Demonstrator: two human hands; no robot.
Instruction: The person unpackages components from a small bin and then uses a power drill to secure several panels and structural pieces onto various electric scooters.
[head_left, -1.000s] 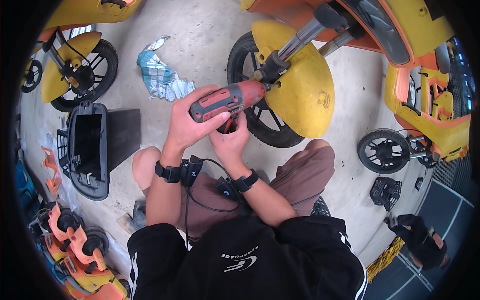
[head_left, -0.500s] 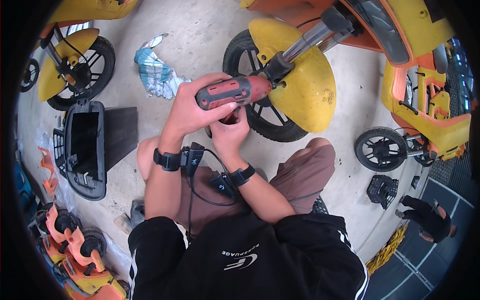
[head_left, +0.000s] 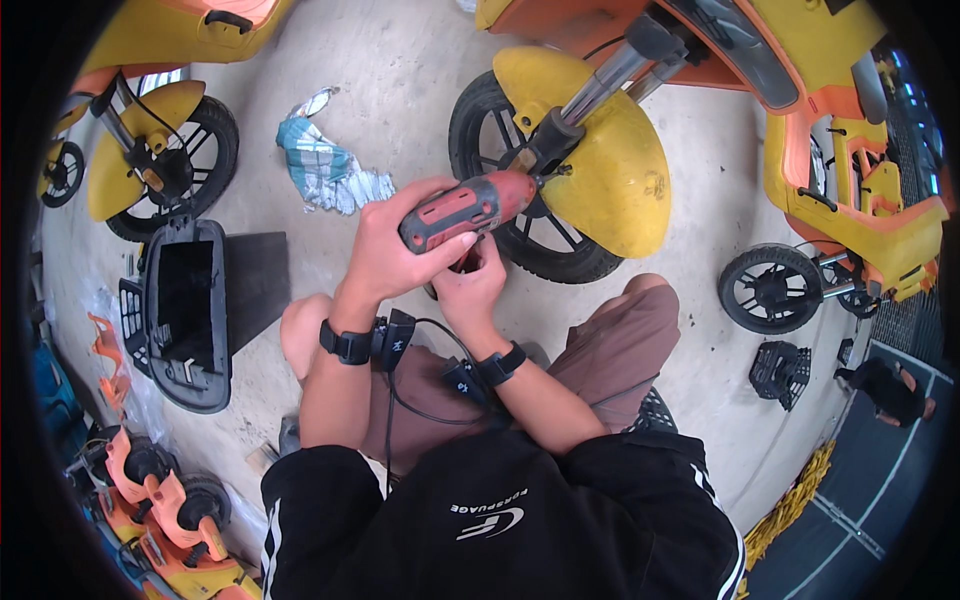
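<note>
A red and black power drill (head_left: 468, 212) points up and to the right, with its nose at the dark fork end beside the yellow front fender (head_left: 625, 165) of a scooter. My left hand (head_left: 385, 235) is closed around the rear of the drill's body, thumb along its near side. Below it, the fingers of my right hand (head_left: 470, 285) are wrapped round the drill's handle, which is mostly hidden. Behind the drill stands the scooter's black front wheel (head_left: 478, 125). Whether the bit touches a fastener I cannot tell.
A crumpled teal and silver sheet (head_left: 320, 160) lies on the concrete floor. To the left is a black plastic housing (head_left: 188, 310); orange parts (head_left: 180, 490) are piled nearer. Another scooter's wheel (head_left: 770, 288) and a black crate-like part (head_left: 780, 373) are at right. A person (head_left: 890, 390) is farther right.
The drill's nose has swung slightly upward, and both hands still grip it. The view has shifted a little, and the person at far right has moved up in the picture.
</note>
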